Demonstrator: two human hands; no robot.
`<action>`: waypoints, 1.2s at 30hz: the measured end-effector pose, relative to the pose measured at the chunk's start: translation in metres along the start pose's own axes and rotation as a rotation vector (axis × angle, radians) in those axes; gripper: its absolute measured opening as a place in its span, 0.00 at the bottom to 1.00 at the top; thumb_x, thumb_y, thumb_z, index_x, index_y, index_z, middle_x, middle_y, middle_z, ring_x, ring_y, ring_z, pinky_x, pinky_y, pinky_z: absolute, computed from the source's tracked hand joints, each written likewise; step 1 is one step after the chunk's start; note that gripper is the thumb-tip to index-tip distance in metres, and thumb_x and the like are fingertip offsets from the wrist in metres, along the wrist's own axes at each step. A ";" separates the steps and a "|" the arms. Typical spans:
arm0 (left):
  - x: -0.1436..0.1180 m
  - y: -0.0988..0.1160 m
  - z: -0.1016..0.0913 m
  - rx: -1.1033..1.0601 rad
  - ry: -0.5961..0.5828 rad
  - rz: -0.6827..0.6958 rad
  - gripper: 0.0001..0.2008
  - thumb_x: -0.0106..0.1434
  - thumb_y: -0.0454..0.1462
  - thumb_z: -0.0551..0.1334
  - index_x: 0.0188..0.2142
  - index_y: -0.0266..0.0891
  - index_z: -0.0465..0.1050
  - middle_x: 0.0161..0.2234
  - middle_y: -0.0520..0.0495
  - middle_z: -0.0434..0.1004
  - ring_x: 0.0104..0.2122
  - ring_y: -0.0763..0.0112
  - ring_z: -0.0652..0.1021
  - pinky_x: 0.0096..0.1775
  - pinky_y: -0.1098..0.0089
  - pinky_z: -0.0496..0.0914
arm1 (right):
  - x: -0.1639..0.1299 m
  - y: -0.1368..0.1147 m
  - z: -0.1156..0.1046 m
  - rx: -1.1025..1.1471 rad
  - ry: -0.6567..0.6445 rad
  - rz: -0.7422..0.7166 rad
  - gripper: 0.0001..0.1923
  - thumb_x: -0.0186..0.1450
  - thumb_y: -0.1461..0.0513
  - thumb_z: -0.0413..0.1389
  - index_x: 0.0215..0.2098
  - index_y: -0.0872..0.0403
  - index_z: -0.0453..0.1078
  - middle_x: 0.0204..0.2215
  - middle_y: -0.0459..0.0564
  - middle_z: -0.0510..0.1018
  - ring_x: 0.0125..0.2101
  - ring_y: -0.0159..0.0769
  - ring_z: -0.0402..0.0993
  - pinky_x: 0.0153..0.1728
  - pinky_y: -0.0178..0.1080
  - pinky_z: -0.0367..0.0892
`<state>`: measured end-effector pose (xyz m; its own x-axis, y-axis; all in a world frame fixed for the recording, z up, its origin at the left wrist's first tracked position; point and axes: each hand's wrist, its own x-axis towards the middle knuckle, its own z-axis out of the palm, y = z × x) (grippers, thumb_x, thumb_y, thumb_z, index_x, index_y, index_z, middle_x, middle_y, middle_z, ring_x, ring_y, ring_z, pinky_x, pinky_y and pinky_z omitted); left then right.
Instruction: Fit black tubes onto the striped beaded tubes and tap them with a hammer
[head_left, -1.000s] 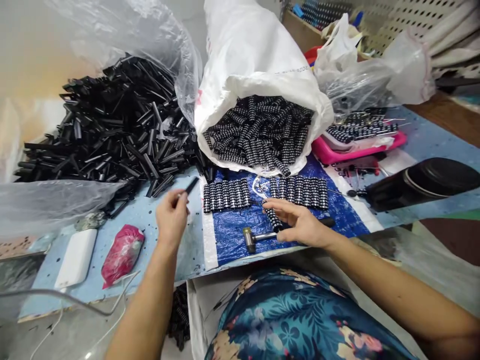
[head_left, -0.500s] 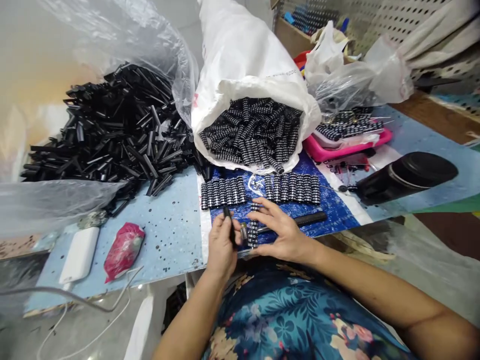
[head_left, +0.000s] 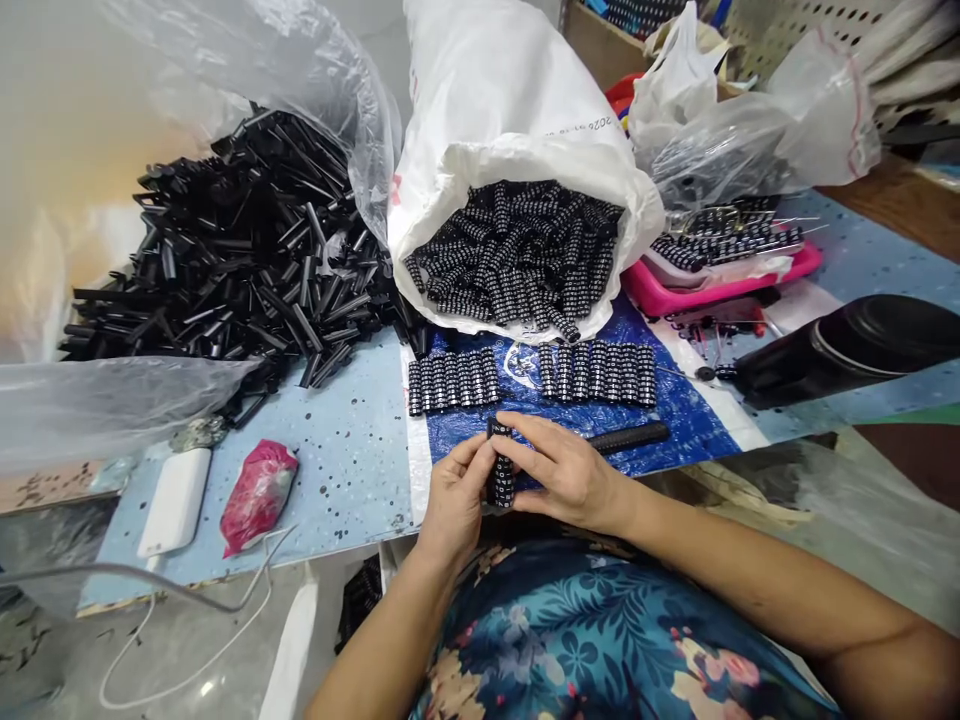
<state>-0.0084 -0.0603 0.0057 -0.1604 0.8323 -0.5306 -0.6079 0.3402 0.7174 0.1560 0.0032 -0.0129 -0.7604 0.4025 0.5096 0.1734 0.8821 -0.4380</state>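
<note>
Blue table (head_left: 337,450) partly covered. Numbered cylinder (head_left: 504,485) gripped by fingers, left hand (head_left: 454,490) and right hand (head_left: 566,465); beyond fingertips, cylinder rows (head_left: 454,382) laid out, sacked cylinders (head_left: 517,260), heaped black strips (head_left: 247,250) apparently yet unused.

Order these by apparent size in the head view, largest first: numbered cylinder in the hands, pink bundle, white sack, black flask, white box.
1. White sack
2. Black flask
3. Pink bundle and white box: too alike to rank
4. Numbered cylinder, partly hidden
</note>
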 end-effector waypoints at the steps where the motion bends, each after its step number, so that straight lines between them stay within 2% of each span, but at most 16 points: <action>1: 0.000 0.000 -0.001 0.009 -0.026 -0.026 0.25 0.47 0.47 0.76 0.40 0.35 0.79 0.33 0.45 0.80 0.31 0.69 0.78 0.36 0.70 0.72 | 0.000 -0.001 0.001 -0.002 0.004 0.010 0.39 0.70 0.54 0.57 0.71 0.57 0.46 0.63 0.67 0.58 0.62 0.52 0.58 0.59 0.54 0.65; 5: 0.004 -0.002 -0.006 -0.037 -0.148 -0.182 0.26 0.47 0.48 0.75 0.40 0.37 0.72 0.27 0.48 0.76 0.26 0.68 0.77 0.28 0.70 0.72 | 0.002 -0.003 -0.002 0.005 0.014 0.040 0.45 0.65 0.48 0.61 0.71 0.57 0.47 0.62 0.67 0.59 0.61 0.53 0.60 0.58 0.54 0.65; 8: 0.009 -0.004 -0.015 0.031 -0.118 -0.081 0.26 0.48 0.48 0.75 0.39 0.38 0.69 0.28 0.49 0.76 0.25 0.69 0.77 0.28 0.70 0.72 | -0.010 0.002 -0.011 0.004 -0.047 0.079 0.51 0.63 0.42 0.61 0.71 0.57 0.44 0.63 0.67 0.58 0.62 0.54 0.58 0.60 0.57 0.61; 10: 0.014 -0.004 -0.025 0.193 -0.060 0.101 0.22 0.51 0.47 0.73 0.39 0.37 0.71 0.30 0.48 0.76 0.27 0.70 0.77 0.32 0.69 0.72 | -0.027 0.010 -0.019 -0.087 -0.098 0.168 0.42 0.67 0.47 0.59 0.69 0.58 0.50 0.61 0.65 0.63 0.61 0.54 0.60 0.58 0.57 0.62; 12: 0.019 -0.001 -0.038 0.442 0.002 0.301 0.17 0.56 0.45 0.70 0.39 0.37 0.74 0.33 0.47 0.77 0.31 0.70 0.76 0.37 0.68 0.71 | -0.045 0.018 -0.026 -0.234 -0.144 0.252 0.22 0.71 0.55 0.55 0.60 0.57 0.63 0.52 0.61 0.72 0.52 0.51 0.69 0.50 0.54 0.67; 13: 0.023 0.001 -0.044 0.598 0.023 0.373 0.14 0.57 0.44 0.69 0.39 0.38 0.75 0.34 0.47 0.77 0.32 0.70 0.76 0.39 0.68 0.70 | -0.052 0.020 -0.028 -0.287 -0.167 0.271 0.15 0.72 0.58 0.54 0.54 0.56 0.67 0.46 0.59 0.74 0.46 0.49 0.71 0.45 0.51 0.69; 15: 0.030 0.005 -0.054 0.927 0.044 0.439 0.09 0.59 0.41 0.67 0.36 0.39 0.77 0.33 0.48 0.76 0.33 0.69 0.73 0.39 0.68 0.66 | -0.058 0.021 -0.032 -0.343 -0.177 0.276 0.08 0.72 0.61 0.53 0.46 0.57 0.68 0.39 0.56 0.75 0.38 0.44 0.71 0.40 0.47 0.68; 17: 0.038 0.009 -0.060 1.162 0.035 0.411 0.08 0.57 0.41 0.69 0.33 0.39 0.77 0.30 0.48 0.74 0.32 0.69 0.71 0.36 0.68 0.62 | -0.053 0.018 -0.033 -0.308 -0.108 0.264 0.06 0.72 0.64 0.52 0.46 0.57 0.67 0.38 0.55 0.74 0.37 0.42 0.71 0.38 0.44 0.68; 20: 0.049 0.012 -0.063 1.213 -0.010 0.276 0.14 0.52 0.45 0.72 0.31 0.38 0.75 0.26 0.51 0.69 0.27 0.71 0.67 0.31 0.69 0.58 | -0.035 0.011 -0.032 -0.193 0.056 0.265 0.09 0.72 0.66 0.49 0.50 0.56 0.65 0.36 0.53 0.73 0.34 0.38 0.71 0.36 0.40 0.68; 21: 0.052 0.013 -0.063 1.189 -0.031 0.224 0.16 0.51 0.46 0.72 0.31 0.38 0.74 0.25 0.52 0.67 0.25 0.73 0.66 0.29 0.70 0.56 | -0.029 0.011 -0.031 -0.192 0.060 0.265 0.10 0.72 0.66 0.49 0.51 0.56 0.66 0.34 0.52 0.73 0.33 0.37 0.71 0.35 0.39 0.68; 23: 0.057 0.014 -0.063 1.145 -0.062 0.156 0.18 0.50 0.47 0.72 0.29 0.38 0.70 0.23 0.54 0.66 0.24 0.74 0.64 0.28 0.71 0.55 | -0.020 0.010 -0.027 -0.272 -0.030 0.263 0.09 0.74 0.64 0.48 0.48 0.55 0.68 0.31 0.51 0.72 0.29 0.36 0.69 0.31 0.39 0.66; 26: 0.061 0.020 -0.062 1.176 -0.085 0.133 0.19 0.49 0.47 0.72 0.27 0.38 0.67 0.23 0.55 0.66 0.24 0.75 0.64 0.28 0.71 0.55 | -0.011 0.009 -0.024 -0.377 -0.150 0.240 0.09 0.74 0.62 0.49 0.45 0.55 0.70 0.29 0.50 0.72 0.26 0.36 0.68 0.27 0.39 0.63; 30: 0.065 0.029 -0.060 1.232 -0.146 0.110 0.20 0.47 0.46 0.73 0.27 0.38 0.66 0.22 0.55 0.66 0.24 0.74 0.64 0.28 0.71 0.55 | -0.008 0.001 -0.022 -0.131 0.024 0.077 0.12 0.73 0.65 0.49 0.53 0.56 0.66 0.37 0.54 0.75 0.35 0.38 0.72 0.37 0.39 0.69; 32: 0.067 0.030 -0.058 1.230 -0.148 0.077 0.21 0.45 0.46 0.74 0.27 0.38 0.66 0.22 0.56 0.65 0.23 0.75 0.63 0.27 0.71 0.55 | -0.011 -0.003 -0.017 -0.099 -0.031 0.010 0.11 0.73 0.65 0.49 0.52 0.57 0.66 0.35 0.54 0.75 0.33 0.38 0.71 0.35 0.39 0.68; 35: 0.071 0.027 -0.051 1.267 -0.122 0.074 0.21 0.45 0.46 0.74 0.27 0.38 0.66 0.22 0.55 0.66 0.23 0.74 0.64 0.27 0.71 0.54 | -0.018 -0.003 -0.009 -0.222 -0.250 0.001 0.09 0.73 0.63 0.50 0.46 0.57 0.70 0.27 0.50 0.71 0.27 0.37 0.67 0.29 0.39 0.64; 36: 0.071 0.027 -0.049 1.291 -0.121 0.093 0.20 0.47 0.45 0.73 0.27 0.38 0.65 0.22 0.55 0.66 0.23 0.74 0.63 0.27 0.70 0.54 | -0.022 -0.002 -0.008 -0.246 -0.273 0.004 0.09 0.73 0.62 0.50 0.45 0.57 0.71 0.27 0.50 0.71 0.27 0.36 0.67 0.29 0.40 0.64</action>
<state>-0.0747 -0.0140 -0.0345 -0.0494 0.8863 -0.4605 0.5958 0.3962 0.6986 0.1768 -0.0050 -0.0176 -0.8926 0.3554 0.2774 0.2969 0.9264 -0.2314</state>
